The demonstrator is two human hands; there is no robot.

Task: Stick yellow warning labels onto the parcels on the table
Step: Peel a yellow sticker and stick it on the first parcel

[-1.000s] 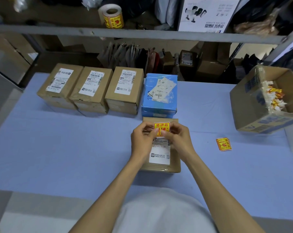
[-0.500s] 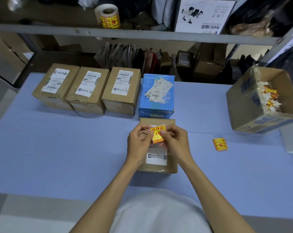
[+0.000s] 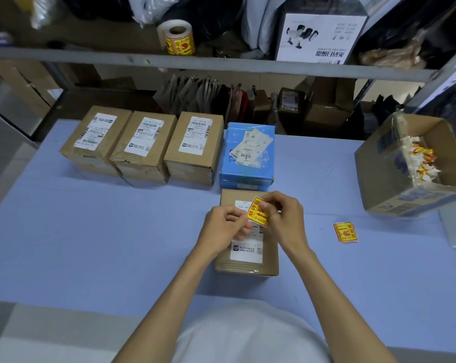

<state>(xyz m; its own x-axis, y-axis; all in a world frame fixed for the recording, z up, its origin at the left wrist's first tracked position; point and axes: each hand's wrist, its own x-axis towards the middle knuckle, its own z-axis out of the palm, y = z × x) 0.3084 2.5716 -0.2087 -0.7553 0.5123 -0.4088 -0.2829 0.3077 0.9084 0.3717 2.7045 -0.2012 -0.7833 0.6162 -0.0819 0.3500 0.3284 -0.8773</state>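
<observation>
A brown cardboard parcel (image 3: 270,254) with a white shipping label lies in front of me on the blue table. Above it, my right hand (image 3: 284,221) pinches a yellow warning label (image 3: 257,212), tilted on edge. My left hand (image 3: 223,229) holds the label's lower left side with its fingertips; whether it grips the sticker or its backing I cannot tell. Behind stand three brown parcels (image 3: 96,142), (image 3: 143,146), (image 3: 195,148) and a blue parcel (image 3: 248,155), none showing a yellow label.
A small stack of yellow labels (image 3: 346,233) lies on the table (image 3: 90,244) to the right. An open carton (image 3: 410,189) holding peeled backings sits at the far right. A roll of yellow labels (image 3: 178,38) stands on the shelf above.
The yellow label was held flat and square over the parcel; now it is rotated and tilted, raised slightly, with both hands working at its edge.
</observation>
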